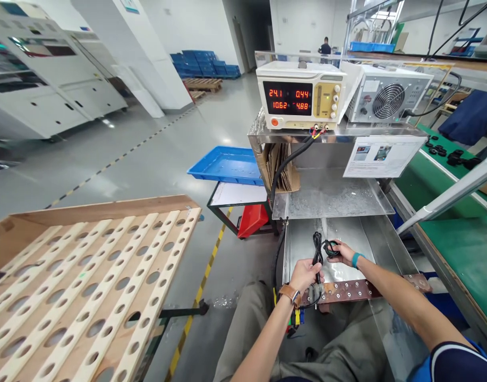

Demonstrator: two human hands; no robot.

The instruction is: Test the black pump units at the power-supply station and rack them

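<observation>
My left hand, with a watch on its wrist, is closed around a bundled black cable whose loops stick up past the fingers. Just to the right, my right hand grips a coiled part of black cable; whether both parts are one cable I cannot tell. Both hands are above the metal tray. Below them a brown strip with metal studs runs along the tray's front edge. A round metallic part sits at its left end, close under my left hand.
A power supply with red digits stands on the metal shelf, beside a grey unit with a fan. Cardboard sheets are below. At left are a perforated wooden rack and a blue tray. A green bench borders the right.
</observation>
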